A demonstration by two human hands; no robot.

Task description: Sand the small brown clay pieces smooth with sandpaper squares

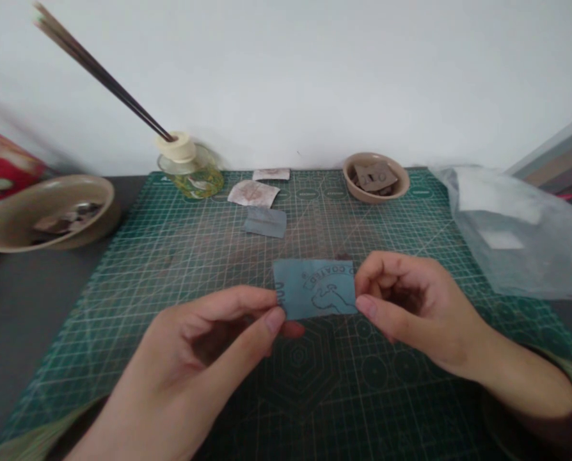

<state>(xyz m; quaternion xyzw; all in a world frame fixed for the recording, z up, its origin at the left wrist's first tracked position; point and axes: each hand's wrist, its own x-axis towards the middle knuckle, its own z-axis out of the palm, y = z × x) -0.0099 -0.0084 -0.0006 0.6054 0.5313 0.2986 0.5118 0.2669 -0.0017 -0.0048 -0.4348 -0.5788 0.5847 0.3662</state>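
Observation:
A small blue-grey rectangle of sandpaper (315, 289), its printed back facing me with the word "COATED" and an outlined figure, is held up above the green cutting mat (190, 256). My left hand (219, 352) pinches its left edge between thumb and fingers. At the right edge, my right hand (415, 307) grips it with thumb and forefinger. Beyond it on the mat lie a grey sandpaper piece (265, 223), a whitish, brown-stained piece (253, 193) and another pale piece (271, 173) by the wall.
A tan bowl (401, 186) with brown pieces stands at the back. Left of the mat sits a larger bowl (7, 227) with small pieces. A reed diffuser bottle (194, 173) with tall sticks is at the back left. A clear plastic bag (501, 269) covers the mat's right side.

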